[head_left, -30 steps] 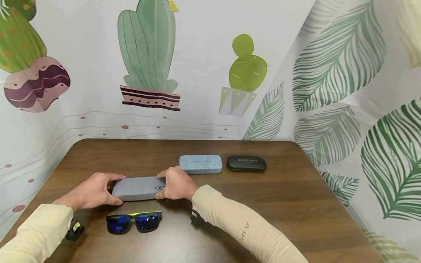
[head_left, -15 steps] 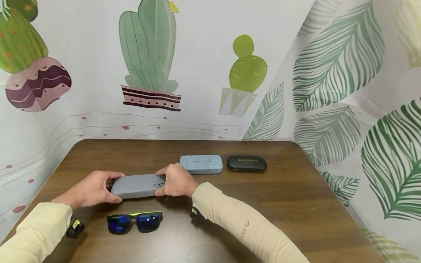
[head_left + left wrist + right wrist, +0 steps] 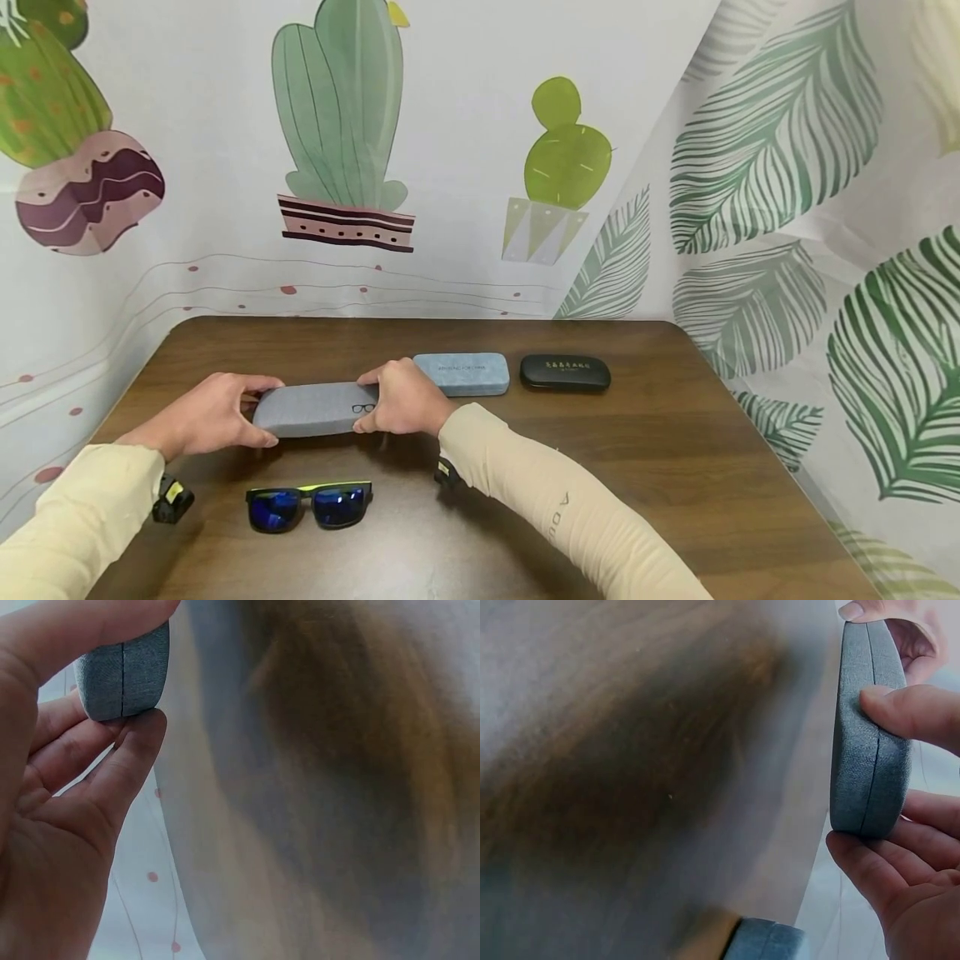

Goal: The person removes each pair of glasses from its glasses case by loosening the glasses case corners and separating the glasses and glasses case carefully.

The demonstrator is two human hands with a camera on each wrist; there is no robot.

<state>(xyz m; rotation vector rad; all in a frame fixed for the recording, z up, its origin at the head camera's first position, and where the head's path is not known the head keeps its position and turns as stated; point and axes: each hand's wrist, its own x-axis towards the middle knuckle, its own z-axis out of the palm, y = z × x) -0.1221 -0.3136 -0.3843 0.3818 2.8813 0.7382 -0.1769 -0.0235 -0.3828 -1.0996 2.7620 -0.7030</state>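
A grey glasses case (image 3: 315, 408), closed and marked with a small glasses outline, is held level between both hands in the head view. My left hand (image 3: 213, 414) grips its left end, thumb on the near side and fingers on the far side. At the other end my right hand (image 3: 408, 400) pinches it the same way, covering that corner. Its seam shows along the side of the case (image 3: 871, 735) in the right wrist view. Nearer the body lies a pair of sunglasses (image 3: 309, 507) with dark frame, blue lenses and yellow-green temples, lenses toward me.
Just beyond the right hand sits a light blue glasses case (image 3: 468, 375), its left end partly covered by that hand. To its right lies a black glasses case (image 3: 566, 373) with gold lettering. The brown wooden table (image 3: 600, 467) meets a patterned wall cloth (image 3: 465, 167) at the back.
Both hands have moved the grey glasses case up and slightly away from the sunglasses, keeping their hold on its ends. The sunglasses and the other two cases stay in place.
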